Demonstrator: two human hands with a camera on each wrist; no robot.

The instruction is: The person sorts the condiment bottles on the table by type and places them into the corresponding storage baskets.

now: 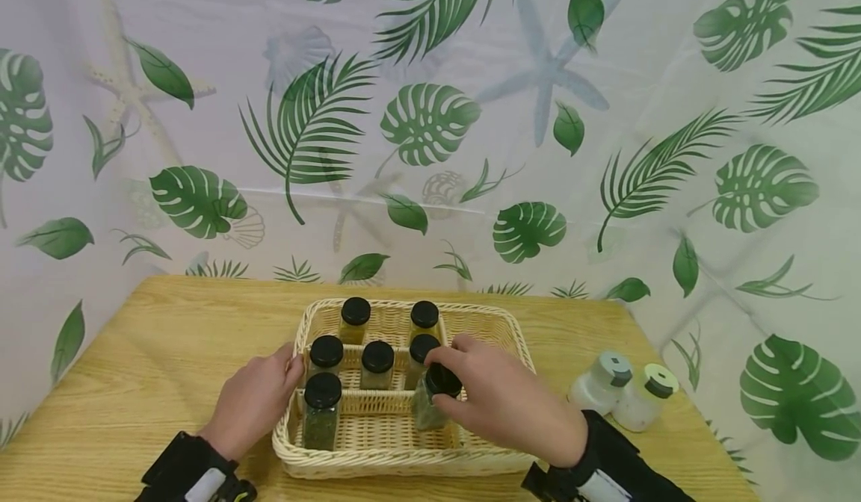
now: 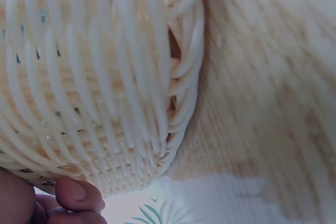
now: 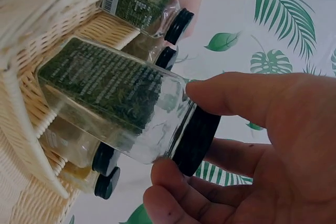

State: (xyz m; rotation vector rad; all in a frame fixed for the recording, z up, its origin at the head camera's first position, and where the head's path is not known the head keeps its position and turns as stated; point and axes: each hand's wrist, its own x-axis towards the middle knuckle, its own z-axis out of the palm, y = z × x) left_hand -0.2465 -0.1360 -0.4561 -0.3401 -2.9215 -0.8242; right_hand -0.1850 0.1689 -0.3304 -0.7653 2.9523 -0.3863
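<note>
A woven wicker basket (image 1: 397, 466) with compartments stands on the wooden table. My left hand (image 1: 252, 397) grips its left rim; in the left wrist view the curled fingers (image 2: 79, 195) show beside the weave. My right hand (image 1: 501, 401) pinches a spice jar (image 1: 425, 405) near its black lid, thumb on one side and fingers on the other. This glass jar (image 3: 105, 87) holds dried green herbs and leans slightly over the front compartment; whether its base touches the basket is unclear. Another green herb jar (image 1: 321, 420) stands at the front left.
Several more black-lidded jars stand in the middle and back rows, among them a back-left jar (image 1: 354, 319) and a centre jar (image 1: 377, 364). Right of the basket are two whitish containers, one with a grey-blue lid (image 1: 613, 367), one with a yellow lid (image 1: 659, 380). A leaf-printed cloth (image 1: 430, 188) hangs behind.
</note>
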